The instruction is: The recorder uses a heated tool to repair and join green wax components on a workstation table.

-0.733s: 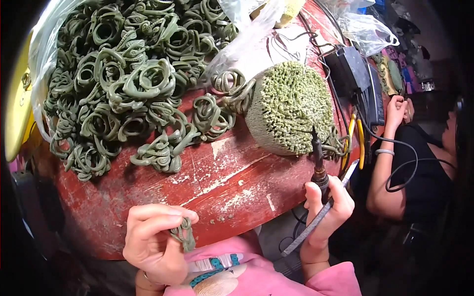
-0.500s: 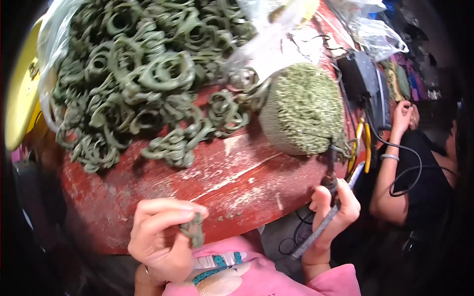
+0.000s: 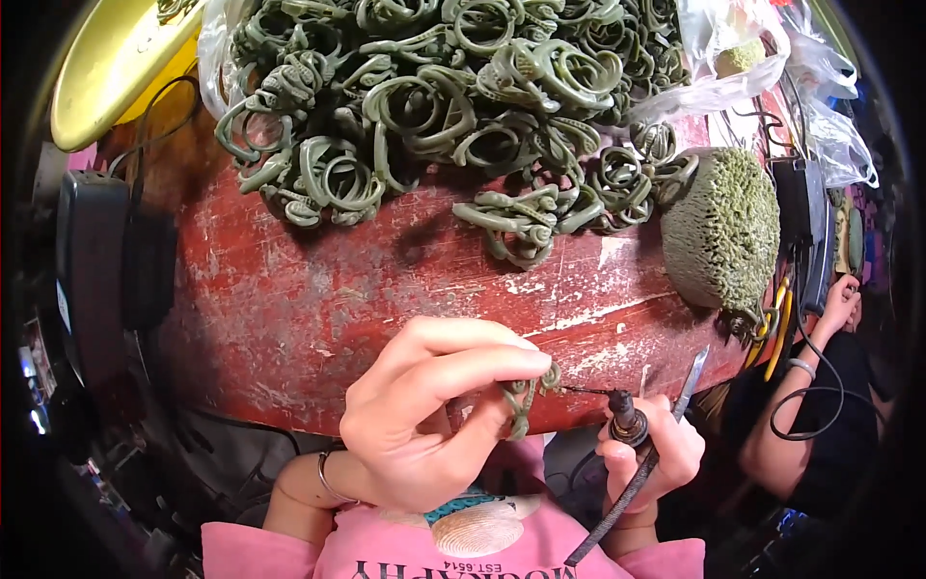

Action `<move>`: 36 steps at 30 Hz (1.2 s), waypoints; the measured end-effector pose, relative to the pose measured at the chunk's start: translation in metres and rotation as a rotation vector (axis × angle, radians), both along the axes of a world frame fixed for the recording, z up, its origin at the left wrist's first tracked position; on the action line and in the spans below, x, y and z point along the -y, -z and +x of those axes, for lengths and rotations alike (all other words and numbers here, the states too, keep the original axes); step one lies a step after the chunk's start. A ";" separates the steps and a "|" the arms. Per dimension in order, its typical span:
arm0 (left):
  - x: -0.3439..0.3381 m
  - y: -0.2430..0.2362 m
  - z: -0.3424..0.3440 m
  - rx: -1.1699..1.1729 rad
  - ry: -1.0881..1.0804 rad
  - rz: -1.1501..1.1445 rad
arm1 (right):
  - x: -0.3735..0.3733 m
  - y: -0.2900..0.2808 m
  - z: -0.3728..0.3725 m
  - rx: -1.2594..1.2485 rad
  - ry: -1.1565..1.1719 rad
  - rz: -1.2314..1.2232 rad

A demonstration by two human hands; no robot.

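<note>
My left hand (image 3: pixel 429 410) pinches a small curled green wax-like piece (image 3: pixel 521 403) between thumb and fingertips, above the table's near edge. In my right hand (image 3: pixel 670 449) is a dark soldering-iron-type pen (image 3: pixel 627 421), its thin needle tip reaching left to the green piece, at or very near it. The same hand also grips a long slim metal tool (image 3: pixel 622 507), with a pointed blade sticking up past the fingers. A large heap of similar green curled rings (image 3: pixel 420 111) lies at the far side. Right of it stands a rough, porous green block (image 3: pixel 723 232).
The worn red table (image 3: pixel 318 289) curves along its near edge. Yellow-handled pliers (image 3: pixel 779 328) and cables lie by the right edge, near clear plastic bags (image 3: pixel 820 106). A yellow basin (image 3: pixel 111 72) is far left, a black device (image 3: pixel 92 261) below it. Another person's hand (image 3: pixel 841 301) is at right.
My right hand has drawn the pen away from the green block to the piece in my left hand. My left hand has come closer to the right one. The view has shifted left.
</note>
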State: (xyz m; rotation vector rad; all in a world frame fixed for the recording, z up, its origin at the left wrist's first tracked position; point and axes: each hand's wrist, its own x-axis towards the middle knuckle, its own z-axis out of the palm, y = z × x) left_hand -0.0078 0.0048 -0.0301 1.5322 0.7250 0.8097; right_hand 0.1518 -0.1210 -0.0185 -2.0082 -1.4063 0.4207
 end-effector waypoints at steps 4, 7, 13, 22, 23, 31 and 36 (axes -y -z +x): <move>0.001 -0.002 0.000 0.006 -0.008 -0.045 | 0.003 0.000 0.001 0.021 0.000 -0.018; 0.002 -0.001 0.003 0.016 -0.017 -0.040 | 0.001 0.000 0.002 0.025 -0.012 0.002; 0.000 0.001 0.004 0.022 -0.027 -0.024 | 0.000 0.002 0.003 0.035 -0.012 -0.012; 0.001 -0.001 0.000 0.033 -0.022 -0.027 | 0.001 0.000 -0.001 0.041 -0.019 -0.010; 0.001 -0.002 0.000 0.035 -0.024 -0.026 | 0.001 -0.001 -0.001 0.040 -0.020 -0.011; -0.002 0.000 -0.003 0.036 -0.046 -0.014 | 0.005 0.012 -0.012 -0.213 0.169 0.093; -0.004 -0.001 0.015 0.051 -0.056 0.041 | 0.006 -0.008 0.009 0.019 0.033 0.036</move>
